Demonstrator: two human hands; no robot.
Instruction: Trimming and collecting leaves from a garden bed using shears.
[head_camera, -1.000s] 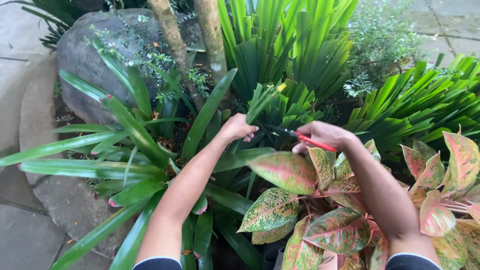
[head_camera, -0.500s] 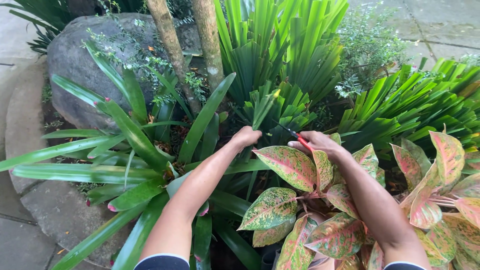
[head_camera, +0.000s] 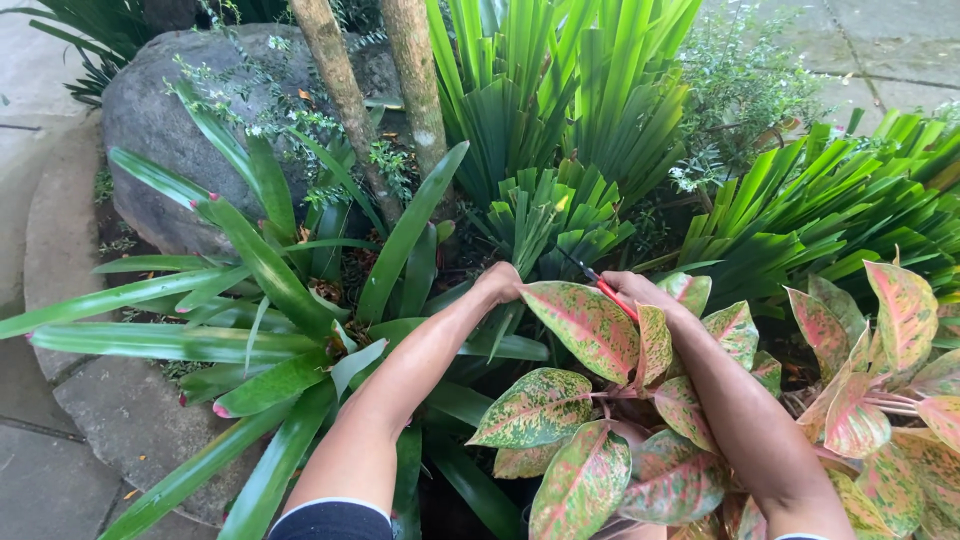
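Red-handled shears (head_camera: 607, 288) gripped in right hand (head_camera: 632, 290), left hand (head_camera: 500, 282) seemingly pinching crowded palm fronds (head_camera: 545, 215).

- Pink-spotted leaves (head_camera: 590, 330) crowd the right hand (head_camera: 635, 290).
- Fan palm (head_camera: 545, 215) blocks ahead.
- Trunks (head_camera: 385, 100) and rock (head_camera: 170, 130) wall off the left.
- Paving (head_camera: 40, 460) lies open.

By my right hand (head_camera: 640, 292): shears (head_camera: 600, 283), red glossy plastic handle, dark metal blade. Beyond my left hand (head_camera: 500, 282): rough grey rock (head_camera: 160, 110); glossy smooth leaves (head_camera: 585, 325).
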